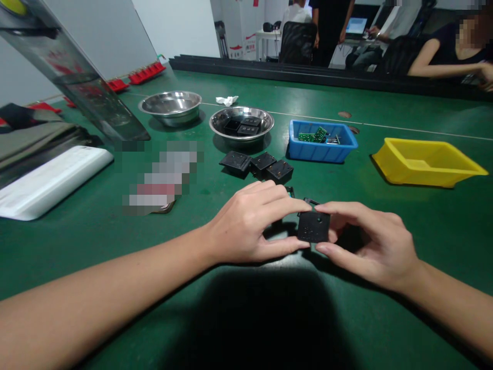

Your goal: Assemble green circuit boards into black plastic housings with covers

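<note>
Between my two hands, a small black plastic housing (pixel 314 227) is held just over the green table (pixel 173 308). My left hand (pixel 254 221) pinches its left side between thumb and fingertips. On the right side, the thumb and forefinger of my right hand (pixel 373 241) grip its top and bottom edges. Another dark edge shows behind the housing, partly hidden. Several similar black housings (pixel 264 164) lie beyond my left hand. A small piece with a bluish spot (pixel 289 192) peeks out behind my left fingers.
Metal bowls stand behind: one bowl (pixel 169 109) at left, another (pixel 242 139) with black parts. A blue bin (pixel 322 151) holds green circuit boards; a yellow bin (pixel 427 174) stands right. At left are a clear bottle (pixel 88 97) and a white object (pixel 54 182). People sit beyond.
</note>
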`<action>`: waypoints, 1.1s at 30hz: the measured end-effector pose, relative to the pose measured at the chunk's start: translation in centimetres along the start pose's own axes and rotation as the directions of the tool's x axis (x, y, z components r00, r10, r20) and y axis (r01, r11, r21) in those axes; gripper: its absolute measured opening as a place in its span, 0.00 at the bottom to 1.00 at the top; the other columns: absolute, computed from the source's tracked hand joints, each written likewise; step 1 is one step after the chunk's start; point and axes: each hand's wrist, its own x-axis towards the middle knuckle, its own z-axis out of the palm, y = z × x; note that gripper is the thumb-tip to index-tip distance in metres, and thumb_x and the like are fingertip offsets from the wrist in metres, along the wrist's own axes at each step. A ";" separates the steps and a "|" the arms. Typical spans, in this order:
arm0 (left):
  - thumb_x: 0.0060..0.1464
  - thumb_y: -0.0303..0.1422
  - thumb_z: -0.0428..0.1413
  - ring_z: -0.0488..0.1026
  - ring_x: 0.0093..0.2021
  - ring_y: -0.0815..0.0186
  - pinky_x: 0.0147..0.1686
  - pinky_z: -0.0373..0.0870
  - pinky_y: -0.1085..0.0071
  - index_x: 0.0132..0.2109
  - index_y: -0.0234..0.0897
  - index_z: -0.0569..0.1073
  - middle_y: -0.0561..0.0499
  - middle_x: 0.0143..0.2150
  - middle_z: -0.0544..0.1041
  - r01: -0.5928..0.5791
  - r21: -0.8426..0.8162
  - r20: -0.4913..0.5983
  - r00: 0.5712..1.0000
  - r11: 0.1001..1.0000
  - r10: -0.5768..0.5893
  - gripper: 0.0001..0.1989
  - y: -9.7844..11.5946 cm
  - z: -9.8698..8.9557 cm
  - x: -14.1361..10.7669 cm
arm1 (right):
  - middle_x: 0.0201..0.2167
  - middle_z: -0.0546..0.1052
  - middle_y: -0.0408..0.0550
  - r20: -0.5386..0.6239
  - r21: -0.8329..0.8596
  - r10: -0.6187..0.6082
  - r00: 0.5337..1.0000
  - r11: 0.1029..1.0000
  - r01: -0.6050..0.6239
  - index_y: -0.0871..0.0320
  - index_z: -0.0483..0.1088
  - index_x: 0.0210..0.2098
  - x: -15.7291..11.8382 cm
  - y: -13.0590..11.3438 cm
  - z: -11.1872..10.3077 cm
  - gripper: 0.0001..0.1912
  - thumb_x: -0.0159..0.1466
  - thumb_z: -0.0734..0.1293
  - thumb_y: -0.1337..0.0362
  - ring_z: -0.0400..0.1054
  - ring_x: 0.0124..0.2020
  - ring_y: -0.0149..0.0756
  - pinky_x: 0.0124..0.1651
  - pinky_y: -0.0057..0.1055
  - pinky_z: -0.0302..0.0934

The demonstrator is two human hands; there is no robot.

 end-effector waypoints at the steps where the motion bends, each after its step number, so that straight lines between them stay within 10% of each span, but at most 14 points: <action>1: 0.61 0.45 0.58 0.75 0.40 0.62 0.43 0.70 0.66 0.52 0.37 0.74 0.46 0.40 0.79 0.002 0.005 0.009 1.000 1.000 -0.002 0.19 0.0 0.0 0.0 | 0.24 0.76 0.41 -0.006 -0.010 -0.014 1.000 1.000 0.014 0.55 0.72 0.51 0.0 0.0 0.0 0.18 0.62 0.72 0.61 0.72 0.25 0.33 0.30 0.30 0.67; 14: 0.57 0.44 0.61 0.75 0.36 0.64 0.36 0.63 0.69 0.48 0.38 0.74 0.48 0.38 0.80 -0.058 -0.021 0.235 0.970 0.998 0.061 0.17 0.0 0.0 -0.1 | 0.33 0.79 0.50 0.141 0.031 -0.211 0.967 0.978 0.209 0.58 0.73 0.49 0.2 0.4 -0.2 0.17 0.63 0.73 0.58 0.72 0.34 0.39 0.38 0.37 0.67; 20: 0.59 0.43 0.59 0.75 0.37 0.65 0.39 0.65 0.69 0.49 0.38 0.74 0.49 0.40 0.80 -0.004 -0.044 0.263 0.965 0.999 0.016 0.17 -0.2 -0.1 -0.1 | 0.41 0.77 0.55 0.038 -0.246 0.028 0.999 0.969 -0.017 0.58 0.74 0.49 0.2 1.4 -0.5 0.16 0.65 0.70 0.56 0.71 0.43 0.45 0.45 0.42 0.67; 26: 0.59 0.41 0.59 0.74 0.37 0.64 0.38 0.66 0.69 0.50 0.37 0.75 0.48 0.38 0.79 -0.034 -0.020 0.195 0.980 0.999 0.037 0.16 -0.2 -0.2 -0.1 | 0.43 0.76 0.57 0.084 -0.406 0.154 0.985 0.908 -0.107 0.60 0.74 0.48 0.2 2.4 -0.4 0.19 0.63 0.70 0.53 0.70 0.45 0.49 0.47 0.45 0.67; 33: 0.58 0.40 0.60 0.74 0.43 0.61 0.46 0.70 0.65 0.53 0.33 0.74 0.43 0.45 0.78 -0.051 -0.004 -0.025 0.998 0.999 0.051 0.20 -0.1 -0.3 0.0 | 0.37 0.78 0.51 0.144 -0.216 0.010 0.990 0.976 0.022 0.59 0.71 0.45 0.2 1.5 -0.7 0.14 0.62 0.70 0.61 0.72 0.38 0.40 0.42 0.36 0.67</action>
